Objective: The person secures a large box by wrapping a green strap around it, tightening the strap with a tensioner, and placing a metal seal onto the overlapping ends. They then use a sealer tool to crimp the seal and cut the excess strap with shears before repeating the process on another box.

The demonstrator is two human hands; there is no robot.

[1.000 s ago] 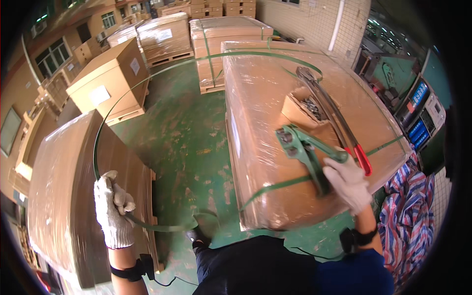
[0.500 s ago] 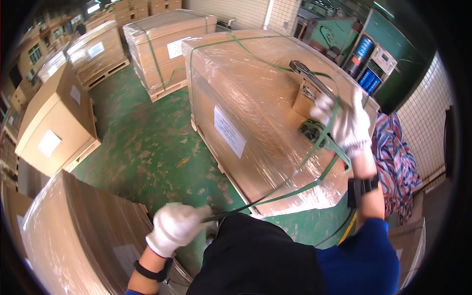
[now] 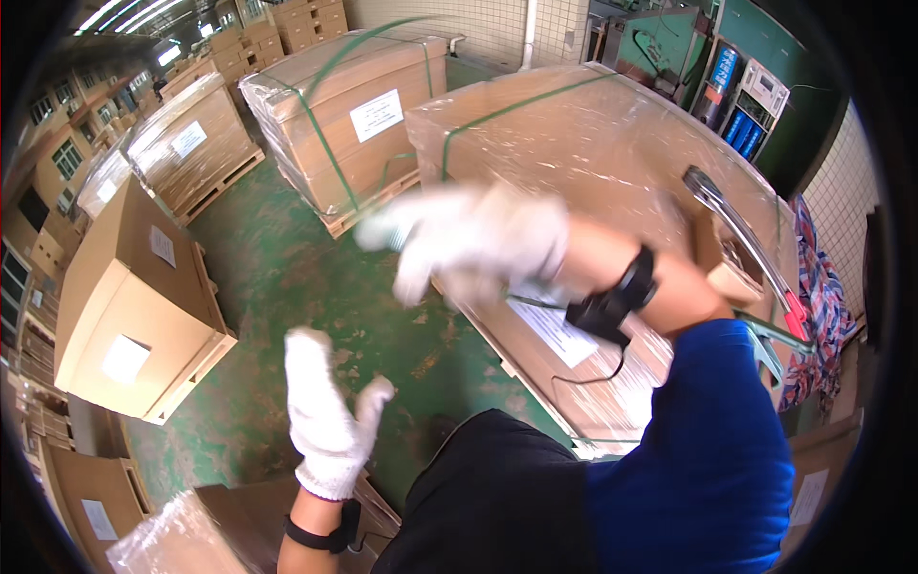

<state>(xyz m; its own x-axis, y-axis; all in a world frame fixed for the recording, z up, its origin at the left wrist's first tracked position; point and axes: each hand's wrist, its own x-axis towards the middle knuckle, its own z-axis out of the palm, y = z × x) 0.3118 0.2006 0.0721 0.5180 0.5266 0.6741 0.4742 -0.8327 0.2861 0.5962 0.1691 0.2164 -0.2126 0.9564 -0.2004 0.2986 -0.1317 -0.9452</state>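
Observation:
My left hand [image 3: 328, 421], in a white knit glove, is raised over the floor with thumb and fingers apart and nothing in it. My right hand [image 3: 483, 239], gloved too, reaches across in front of the large film-wrapped carton [image 3: 555, 134]. Motion smears its fingers, and whether the teal streak beside them is strap in its grip is unclear. A green strap [image 3: 368, 38] arcs through the air above the carton behind. On the large carton's top lie a long-handled metal tool [image 3: 746, 239] with a red end, a small open box [image 3: 712, 251] and a green tool [image 3: 765, 349], partly hidden by my sleeve.
A strapped, wrapped carton [image 3: 339, 124] stands on a pallet behind. More palletised cartons line the left, including a plain brown one [image 3: 143, 287]. Another wrapped carton [image 3: 239, 521] is close by my left arm. Striped woven sheeting [image 3: 822, 297] lies at the right, with equipment [image 3: 751, 105] beyond.
My left hand has let go of the strap and opened. My right hand has swung left from above the tools to the carton's left side. The strap no longer stretches between my hands.

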